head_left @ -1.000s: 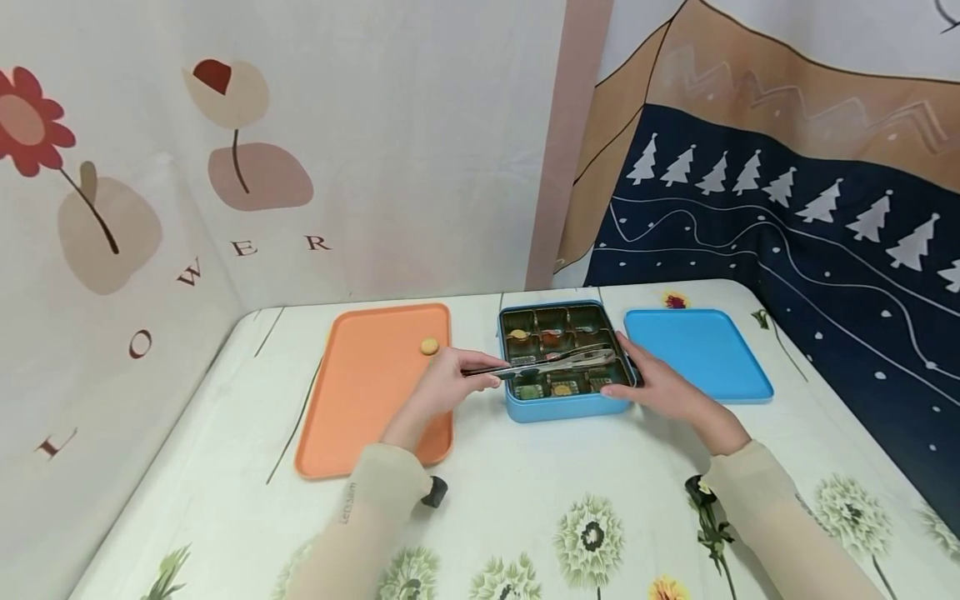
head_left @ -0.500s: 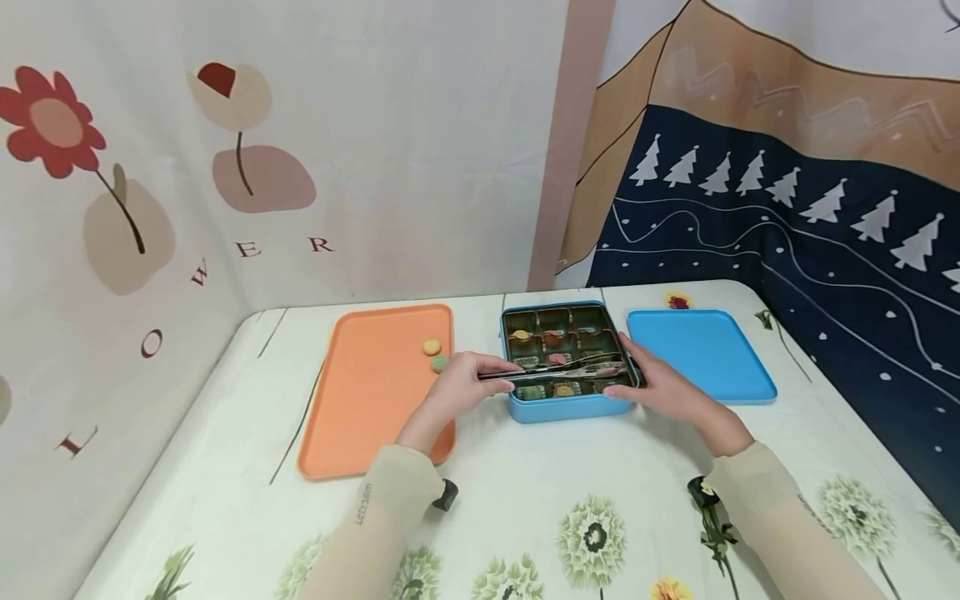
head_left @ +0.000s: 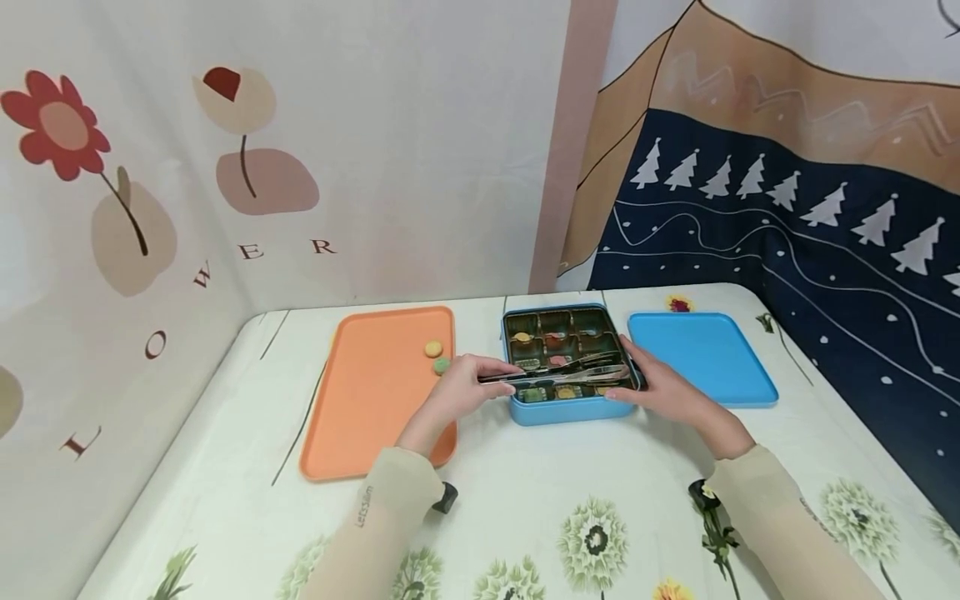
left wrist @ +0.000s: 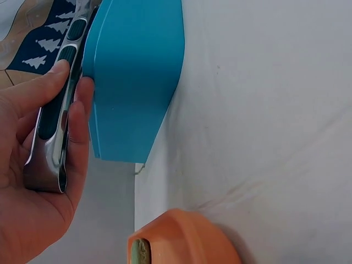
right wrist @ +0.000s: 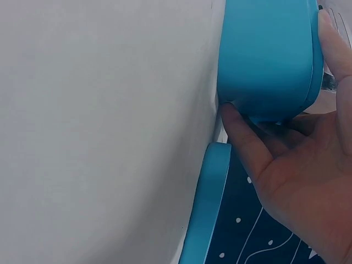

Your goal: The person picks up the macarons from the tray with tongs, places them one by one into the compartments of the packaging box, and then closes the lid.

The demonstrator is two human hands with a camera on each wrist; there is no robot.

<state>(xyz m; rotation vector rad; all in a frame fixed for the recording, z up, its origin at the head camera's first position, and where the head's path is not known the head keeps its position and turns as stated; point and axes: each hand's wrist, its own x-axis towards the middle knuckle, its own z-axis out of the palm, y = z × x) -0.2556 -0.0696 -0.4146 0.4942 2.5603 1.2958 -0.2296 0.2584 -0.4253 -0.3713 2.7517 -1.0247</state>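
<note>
In the head view my left hand [head_left: 459, 390] grips metal tongs [head_left: 558, 377], which reach rightward over the front part of a blue box [head_left: 570, 410]. The left wrist view shows thumb and fingers around the tongs' dark grip inlays [left wrist: 51, 118]. Dark square compartments [head_left: 555, 321] divide the box; several hold small round yellow, red, pink or green pieces. At the box's right side my right hand [head_left: 671, 396] holds on, thumb at the front rim and fingers along the side wall. The right wrist view shows a finger [right wrist: 236, 124] under the box's lower edge.
An orange tray [head_left: 367, 400] lies to the left, bearing a yellow round piece [head_left: 432, 349] and a green one [head_left: 441, 365] near its right edge. Right of the box rests a flat blue lid [head_left: 697, 358]. Patterned cloth walls [head_left: 420, 167] rise behind the table.
My left hand and the tongs have moved slightly right, uncovering the green piece on the tray. The tongs lie nearer the box's front rows. My right hand keeps its place on the box.
</note>
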